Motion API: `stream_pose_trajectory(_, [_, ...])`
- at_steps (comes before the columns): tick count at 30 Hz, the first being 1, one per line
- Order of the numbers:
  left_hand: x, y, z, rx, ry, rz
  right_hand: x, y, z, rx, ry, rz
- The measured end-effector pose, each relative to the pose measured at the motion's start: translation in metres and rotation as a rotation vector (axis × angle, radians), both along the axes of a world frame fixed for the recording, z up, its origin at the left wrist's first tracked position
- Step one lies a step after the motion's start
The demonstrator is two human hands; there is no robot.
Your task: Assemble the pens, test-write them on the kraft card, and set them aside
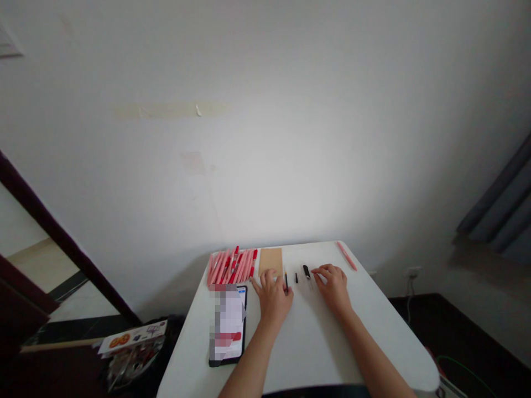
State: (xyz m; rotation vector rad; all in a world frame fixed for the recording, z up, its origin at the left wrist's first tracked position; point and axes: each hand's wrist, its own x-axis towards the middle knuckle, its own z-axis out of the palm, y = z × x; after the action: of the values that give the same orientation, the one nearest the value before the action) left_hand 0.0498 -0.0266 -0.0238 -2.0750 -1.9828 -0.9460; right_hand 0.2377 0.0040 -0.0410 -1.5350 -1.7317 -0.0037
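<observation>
Fingers of the left hand (275, 293) spread out loosely, palm down, toward ten o'clock of the white desk's (315, 359) middle, taking twelve as the wall side and six as the wearer's side. That hand looks open and clasps nothing that shows; a thin dark stick (286, 282) with a yellowish tip lies along its three o'clock edge, and whether the thumb touches it I cannot tell. The right hand (333, 284) sits toward two o'clock, lightly curled, its foremost fingertips just beside a black piece (306, 271); whether anything is pinched between them is too small to make out. Between the hands, around twelve o'clock, a small black tip (296, 278) and the black piece lie apart from each other, with something thin and clear (310, 283) at the latter's six o'clock end. Judging by how they lie, the small parts are set out in a loose row and none is joined to another, so any fitting together remains undone. A single pink pen (347, 256) rests by itself near one o'clock, well apart from a heap of pink and red pens (232, 265) at ten; whether it counts as finished is unclear. A brown card (270, 261) lies near eleven, beside the heap, and a phone (244, 331) at nine.
</observation>
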Motion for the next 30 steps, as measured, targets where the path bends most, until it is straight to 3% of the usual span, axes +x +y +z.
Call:
stream_pose_trajectory(10, [-0.001,0.000,-0.002,0.022,-0.011,-0.008,-0.001,-0.002,0.002,0.024,-0.016,-0.010])
stream_pose_trajectory(16, [-0.001,-0.003,0.007,0.050,-0.035,0.003,0.000,-0.001,0.000,0.016,-0.006,-0.015])
stream_pose_trajectory(21, [-0.012,-0.003,0.019,0.174,0.014,0.135,0.001,-0.001,0.000,0.011,0.009,-0.030])
stream_pose_trajectory(26, [-0.030,0.002,0.021,0.243,0.073,0.285,0.002,0.000,-0.001,0.016,0.023,-0.056])
stream_pose_trajectory(30, [-0.037,0.006,0.019,0.247,0.099,0.270,0.005,0.003,-0.003,0.010,0.047,-0.025])
